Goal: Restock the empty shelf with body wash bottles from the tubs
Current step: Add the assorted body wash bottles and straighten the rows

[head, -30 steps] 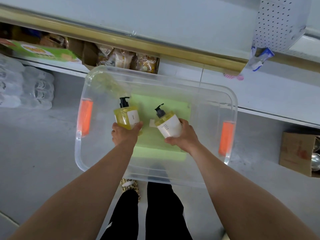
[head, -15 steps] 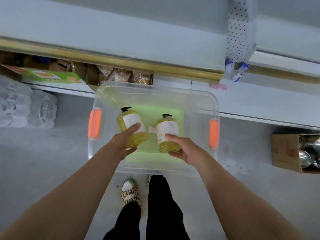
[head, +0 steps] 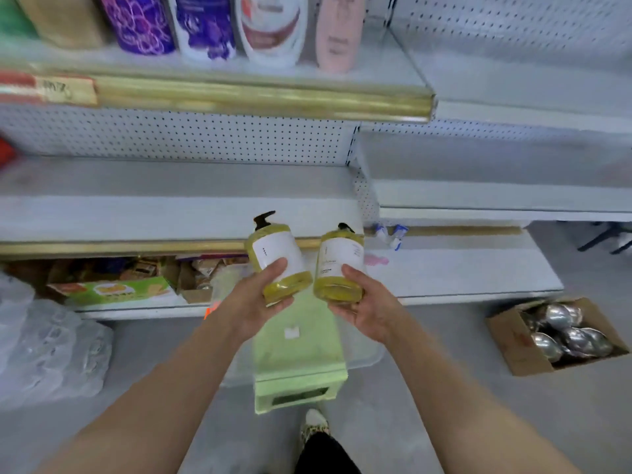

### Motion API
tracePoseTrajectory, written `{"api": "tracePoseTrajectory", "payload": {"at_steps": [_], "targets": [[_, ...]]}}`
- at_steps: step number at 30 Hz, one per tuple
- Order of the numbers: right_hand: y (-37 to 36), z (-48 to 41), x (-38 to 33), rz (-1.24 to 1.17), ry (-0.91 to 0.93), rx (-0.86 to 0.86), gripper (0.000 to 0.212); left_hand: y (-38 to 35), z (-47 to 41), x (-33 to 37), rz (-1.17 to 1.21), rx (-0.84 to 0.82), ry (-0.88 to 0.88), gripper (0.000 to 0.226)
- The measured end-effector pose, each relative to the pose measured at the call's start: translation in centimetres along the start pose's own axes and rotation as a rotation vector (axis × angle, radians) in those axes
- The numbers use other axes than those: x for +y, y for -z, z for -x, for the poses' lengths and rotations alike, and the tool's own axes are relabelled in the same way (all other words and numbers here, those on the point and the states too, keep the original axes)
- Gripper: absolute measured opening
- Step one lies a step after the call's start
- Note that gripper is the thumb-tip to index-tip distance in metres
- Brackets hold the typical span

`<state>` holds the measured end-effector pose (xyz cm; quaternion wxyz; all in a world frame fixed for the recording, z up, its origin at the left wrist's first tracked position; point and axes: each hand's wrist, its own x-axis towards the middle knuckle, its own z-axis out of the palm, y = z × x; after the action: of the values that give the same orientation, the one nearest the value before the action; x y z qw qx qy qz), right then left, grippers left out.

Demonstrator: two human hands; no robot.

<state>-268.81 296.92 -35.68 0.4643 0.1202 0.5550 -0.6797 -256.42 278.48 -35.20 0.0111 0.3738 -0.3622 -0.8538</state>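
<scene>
Both bottles are riding higher than a second ago, lifted clear of the tub and up toward the shelving, and the view is tipping up with them. The fingers [head: 277, 268] of the left hand [head: 254, 302] are curling round the lower body of the left bottle [head: 277, 254], thumb pressing on its white label, and the fingers [head: 352, 272] of the right hand [head: 367, 307] are wrapping the right bottle [head: 338, 265] the same way, cupping its base. Each bottle is holding yellow liquid under a black pump, and both are tilting away from the person with the pumps pointing at the shelving. Their bases are hanging just beside each other; whether they are touching I cannot tell. They are hovering in front of the gold front strip of the bare shelf [head: 171, 189], not resting on it. Below the hands the clear tub [head: 371, 354] is sitting on a green stand [head: 297, 381] on the grey floor [head: 427, 405]. Above the bare shelf, a higher shelf [head: 376, 73] is carrying a row of purple, white and pink bottles [head: 205, 25]. Under it, the lowest shelf is holding a green box [head: 113, 290] among brown packets. Wrapped packs of water [head: 51, 347] are lying on the floor to the left, and a cardboard box [head: 513, 340] of shiny silver things is sitting on the floor well to the right.
</scene>
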Motion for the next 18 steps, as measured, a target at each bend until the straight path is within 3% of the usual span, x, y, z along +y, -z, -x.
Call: {"api": "tracePoseTrajectory", "payload": {"at_steps": [4, 10, 16, 18], "targets": [[-1.6, 3.4, -6.2, -0.004, 0.178, -0.108, 0.058, -4.0, 2.9, 5.0, -0.003, -0.178, -0.150, 0.066], [-4.1, 6.0, -17.0, 0.062, 0.463, -0.287, 0.060, -10.3, 5.9, 12.0, 0.077, -0.303, -0.337, 0.055], [-6.0, 4.4, -28.6, 0.248, 0.675, -0.334, 0.077, -14.6, 4.5, 17.2, -0.058, -0.372, -0.488, 0.069], [-6.2, 2.6, -31.9, 0.323, 0.714, -0.272, 0.081, -15.6, 3.4, 18.1, -0.093, -0.364, -0.524, 0.088]]}}
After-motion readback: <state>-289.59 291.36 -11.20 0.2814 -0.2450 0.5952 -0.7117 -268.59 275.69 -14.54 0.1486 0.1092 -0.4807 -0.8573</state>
